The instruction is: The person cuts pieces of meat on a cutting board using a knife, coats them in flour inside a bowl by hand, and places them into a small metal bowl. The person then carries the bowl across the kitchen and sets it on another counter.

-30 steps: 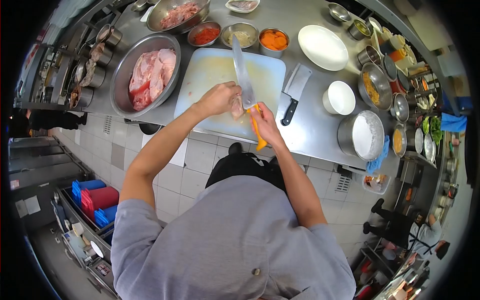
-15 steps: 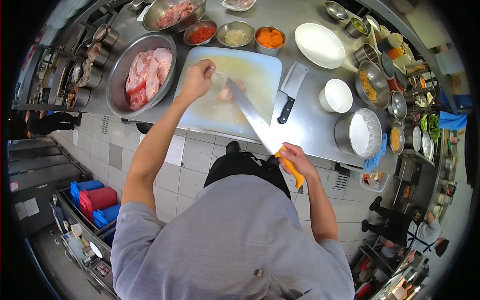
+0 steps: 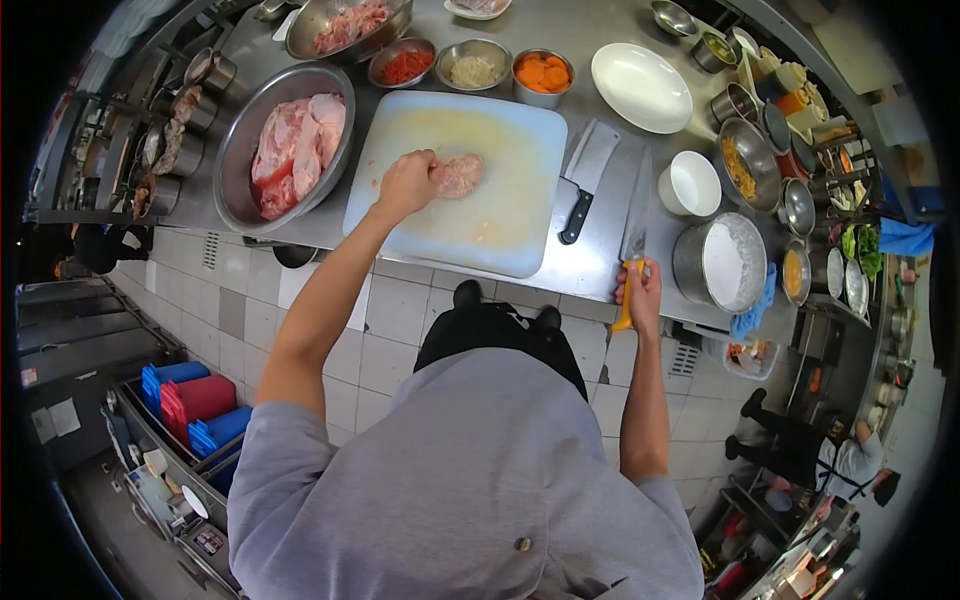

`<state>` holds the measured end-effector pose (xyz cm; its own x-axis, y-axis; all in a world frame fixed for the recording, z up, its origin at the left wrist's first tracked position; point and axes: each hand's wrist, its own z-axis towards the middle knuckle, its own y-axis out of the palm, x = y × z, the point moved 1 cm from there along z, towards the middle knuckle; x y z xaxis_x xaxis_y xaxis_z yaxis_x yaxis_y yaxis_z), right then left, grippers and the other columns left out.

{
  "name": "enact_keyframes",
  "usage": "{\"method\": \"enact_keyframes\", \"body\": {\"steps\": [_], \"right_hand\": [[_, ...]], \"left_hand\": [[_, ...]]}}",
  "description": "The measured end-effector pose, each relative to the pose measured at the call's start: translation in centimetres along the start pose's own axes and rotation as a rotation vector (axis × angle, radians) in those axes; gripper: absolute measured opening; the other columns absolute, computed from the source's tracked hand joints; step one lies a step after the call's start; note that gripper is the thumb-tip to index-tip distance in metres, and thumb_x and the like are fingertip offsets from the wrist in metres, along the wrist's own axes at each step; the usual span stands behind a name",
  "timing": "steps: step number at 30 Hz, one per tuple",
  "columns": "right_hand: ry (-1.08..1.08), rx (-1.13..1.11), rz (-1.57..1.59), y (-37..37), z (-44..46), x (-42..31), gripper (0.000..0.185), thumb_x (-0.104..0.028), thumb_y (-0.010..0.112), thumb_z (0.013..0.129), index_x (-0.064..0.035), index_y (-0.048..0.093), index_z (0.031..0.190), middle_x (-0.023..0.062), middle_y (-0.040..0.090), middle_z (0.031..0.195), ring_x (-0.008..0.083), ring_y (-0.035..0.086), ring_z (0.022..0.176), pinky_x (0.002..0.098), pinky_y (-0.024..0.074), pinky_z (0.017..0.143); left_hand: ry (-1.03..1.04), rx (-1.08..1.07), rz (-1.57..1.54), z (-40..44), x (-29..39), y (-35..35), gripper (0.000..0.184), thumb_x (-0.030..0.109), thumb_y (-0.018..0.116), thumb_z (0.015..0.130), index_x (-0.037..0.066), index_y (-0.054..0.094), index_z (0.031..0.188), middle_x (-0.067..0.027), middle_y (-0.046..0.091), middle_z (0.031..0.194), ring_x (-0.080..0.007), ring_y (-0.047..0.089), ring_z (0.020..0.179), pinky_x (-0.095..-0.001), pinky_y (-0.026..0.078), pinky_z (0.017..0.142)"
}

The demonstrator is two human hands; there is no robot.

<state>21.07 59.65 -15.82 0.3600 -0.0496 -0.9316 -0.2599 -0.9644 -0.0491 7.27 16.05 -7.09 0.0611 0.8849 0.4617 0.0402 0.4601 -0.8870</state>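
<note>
On the white cutting board (image 3: 500, 235) lies a flattened piece of raw chicken (image 3: 462, 176). My left hand (image 3: 408, 186) has its fingers closed on the near-left edge of that piece; the fingertips are partly hidden. Over to the right, my right hand (image 3: 642, 292) is wrapped round the yellow handle of a long knife (image 3: 638, 205). The blade points away from me, over the steel table just right of a black-handled cleaver (image 3: 590, 160). To the left of the board stands a large steel bowl (image 3: 232, 190) of raw chicken pieces.
Behind the board are bowls of red strips (image 3: 405, 66), pale chopped bits (image 3: 472, 72) and orange slices (image 3: 543, 75). A white oval plate (image 3: 640, 88), a white bowl (image 3: 690, 184) and a steel pot (image 3: 692, 270) stand right. Another person (image 3: 850, 460) is at far right.
The knife has moved with my right hand from above the board to the table at the right. My left hand has come down closer to me, and the chicken lies flatter.
</note>
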Motion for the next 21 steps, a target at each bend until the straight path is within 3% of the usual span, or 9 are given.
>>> {"method": "enact_keyframes", "body": {"steps": [3,6,9,12,14,16,18,19,21], "right_hand": [[-0.366,0.065,-0.368,-0.1,1.9,0.4,0.026,-0.017,0.06,0.095,-0.0009,0.058,0.115,0.0076,0.061,0.09,0.0183,0.062,0.075,0.0308,0.0522,0.067],[-0.522,0.174,-0.616,0.3,2.1,-1.1,0.033,-0.012,0.064,0.089,0.0004,0.058,0.119,0.0145,0.06,0.107,0.0259,0.062,0.094,0.034,0.0511,0.081],[-0.443,0.108,-0.609,1.9,1.7,-2.9,0.034,-0.008,0.065,0.084,0.001,0.059,0.116,0.0201,0.056,0.116,0.0319,0.058,0.102,0.0377,0.0494,0.086],[-0.564,0.093,-0.703,3.0,1.7,-3.2,0.034,-0.005,0.064,0.082,0.0017,0.059,0.114,0.0215,0.056,0.114,0.036,0.055,0.106,0.0401,0.0466,0.091],[-0.767,0.086,-0.745,2.8,2.9,-1.7,0.033,-0.005,0.067,0.082,-0.0013,0.06,0.114,0.0185,0.057,0.115,0.0348,0.058,0.103,0.0387,0.0488,0.087],[-0.819,0.068,-0.703,3.2,2.7,-4.2,0.032,-0.005,0.068,0.081,-0.0022,0.061,0.112,0.0167,0.057,0.115,0.0327,0.058,0.105,0.0378,0.049,0.086],[-0.705,0.033,-0.634,4.8,1.8,-11.4,0.032,-0.005,0.068,0.081,-0.0026,0.06,0.113,0.0163,0.057,0.116,0.0313,0.059,0.105,0.0361,0.0495,0.085],[-0.64,0.009,-0.596,5.1,0.7,-15.1,0.033,-0.005,0.068,0.081,-0.0028,0.06,0.113,0.016,0.057,0.117,0.0306,0.059,0.106,0.0352,0.0497,0.084],[-0.925,0.061,-0.606,5.2,0.4,-22.8,0.034,-0.006,0.068,0.082,-0.0035,0.06,0.115,0.0147,0.056,0.119,0.0279,0.059,0.106,0.0339,0.0504,0.082]], "left_hand": [[-0.119,-0.128,-0.01,1.2,-1.3,0.6,0.032,0.028,0.071,0.078,0.002,0.068,0.097,-0.0165,0.07,0.088,-0.032,0.068,0.086,-0.0414,0.052,0.076],[-0.173,-0.204,0.016,2.0,-1.4,1.1,0.036,0.03,0.074,0.074,0.004,0.069,0.099,-0.0163,0.07,0.088,-0.0333,0.068,0.086,-0.0412,0.053,0.075],[-0.157,-0.089,0.1,1.9,-0.9,2.7,0.032,0.029,0.074,0.072,0.005,0.068,0.093,-0.0158,0.069,0.081,-0.0353,0.068,0.082,-0.0427,0.052,0.072],[-0.173,-0.156,-0.044,1.6,-0.1,1.9,0.031,0.034,0.07,0.074,0.007,0.065,0.09,-0.0168,0.068,0.09,-0.0372,0.065,0.092,-0.0473,0.051,0.076],[-0.165,-0.001,-0.048,1.6,-0.8,3.2,0.026,0.03,0.067,0.076,0.007,0.061,0.085,-0.0189,0.067,0.087,-0.0396,0.064,0.088,-0.0509,0.05,0.073],[-0.045,0.109,0.047,0.4,0.7,1.9,0.026,0.031,0.065,0.081,0.006,0.059,0.081,-0.0206,0.065,0.082,-0.0417,0.062,0.083,-0.0534,0.049,0.071],[0.036,0.136,0.048,0.3,0.1,2.1,0.024,0.031,0.065,0.082,0.007,0.061,0.083,-0.0205,0.066,0.08,-0.0428,0.063,0.081,-0.0537,0.05,0.071],[0.006,0.068,0.073,0.6,-0.3,2.5,0.026,0.032,0.065,0.082,0.007,0.064,0.088,-0.0195,0.066,0.089,-0.0424,0.063,0.084,-0.0526,0.051,0.073],[0.133,0.136,0.204,-0.5,0.7,1.3,0.028,0.032,0.067,0.08,0.007,0.065,0.092,-0.0186,0.063,0.101,-0.0417,0.063,0.088,-0.0512,0.052,0.075]]}}
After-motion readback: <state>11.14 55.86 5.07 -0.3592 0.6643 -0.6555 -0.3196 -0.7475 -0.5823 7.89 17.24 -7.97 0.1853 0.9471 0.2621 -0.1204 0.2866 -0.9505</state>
